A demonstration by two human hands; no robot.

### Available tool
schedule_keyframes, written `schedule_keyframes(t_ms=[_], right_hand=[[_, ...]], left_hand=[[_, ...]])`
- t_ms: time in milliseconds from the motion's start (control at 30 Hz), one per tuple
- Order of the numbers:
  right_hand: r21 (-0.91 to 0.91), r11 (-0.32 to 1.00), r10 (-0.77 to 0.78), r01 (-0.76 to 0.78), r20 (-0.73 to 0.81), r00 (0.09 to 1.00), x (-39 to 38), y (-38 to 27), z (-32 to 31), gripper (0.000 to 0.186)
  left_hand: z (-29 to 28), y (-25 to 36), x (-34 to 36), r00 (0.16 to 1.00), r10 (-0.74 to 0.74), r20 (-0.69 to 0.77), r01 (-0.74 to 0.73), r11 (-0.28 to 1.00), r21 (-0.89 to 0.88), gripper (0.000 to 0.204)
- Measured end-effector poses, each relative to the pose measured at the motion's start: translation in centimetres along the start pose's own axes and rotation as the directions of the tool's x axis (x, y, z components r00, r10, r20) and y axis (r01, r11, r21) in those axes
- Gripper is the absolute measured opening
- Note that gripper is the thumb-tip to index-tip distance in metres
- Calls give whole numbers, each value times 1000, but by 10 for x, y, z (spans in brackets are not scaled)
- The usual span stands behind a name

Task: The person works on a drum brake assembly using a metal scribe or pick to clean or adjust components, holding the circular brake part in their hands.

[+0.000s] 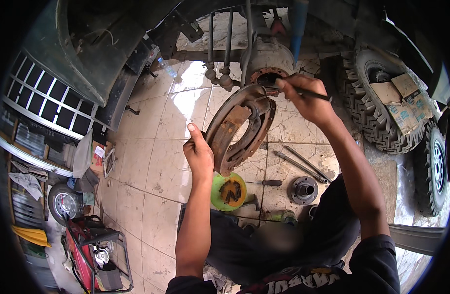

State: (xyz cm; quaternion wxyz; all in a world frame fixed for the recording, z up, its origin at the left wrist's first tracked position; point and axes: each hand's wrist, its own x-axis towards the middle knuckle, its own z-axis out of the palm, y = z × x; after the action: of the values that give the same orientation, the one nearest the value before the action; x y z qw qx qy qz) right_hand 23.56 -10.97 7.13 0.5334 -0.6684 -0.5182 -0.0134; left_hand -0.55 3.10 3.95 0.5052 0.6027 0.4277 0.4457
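Note:
My left hand [199, 152] grips the left side of a rusty round brake plate [235, 120], which is held tilted above the floor. My right hand [306, 98] is closed on a dark slim bar tool [324, 95], raised at the plate's upper right; its far end is hard to make out. Behind them is an axle housing [266, 53] with a rusty open flange. Below lie a green bowl [218, 197] holding small dark parts, a screwdriver [273, 183], two long shafts [303, 167] and a round flanged hub [303, 191].
Vertical rods [210, 44] stand beside the housing. Large tyres [362, 122] with cardboard on one sit at right. A red-framed machine [87, 259], a small wheel [63, 201] and a white-barred panel [48, 93] are at left. A plastic bottle [167, 67] lies on the tiled floor [146, 161].

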Motion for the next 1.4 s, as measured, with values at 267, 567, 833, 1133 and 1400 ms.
schedule_keyframes(t_ms=[267, 567, 833, 1133, 1400], right_hand=[[341, 920, 272, -194, -196, 942, -3, 60, 39, 53], [410, 901, 145, -144, 29, 989, -8, 25, 55, 37], [435, 886, 202, -162, -46, 978, -14, 0, 39, 24], [454, 869, 262, -199, -81, 962, -10, -11, 23, 27], [531, 830, 294, -171, -156, 943, 2, -9, 33, 25]], left_hand=[[-13, -24, 17, 997, -44, 63, 51, 992, -112, 70], [-18, -20, 22, 984, -171, 60, 179, 967, -182, 76], [-24, 10, -12, 998, -62, 32, 65, 991, -113, 64], [-39, 34, -27, 985, -162, 65, 171, 972, -162, 98], [-48, -35, 1, 913, -106, 393, 226, 935, -273, 98]])
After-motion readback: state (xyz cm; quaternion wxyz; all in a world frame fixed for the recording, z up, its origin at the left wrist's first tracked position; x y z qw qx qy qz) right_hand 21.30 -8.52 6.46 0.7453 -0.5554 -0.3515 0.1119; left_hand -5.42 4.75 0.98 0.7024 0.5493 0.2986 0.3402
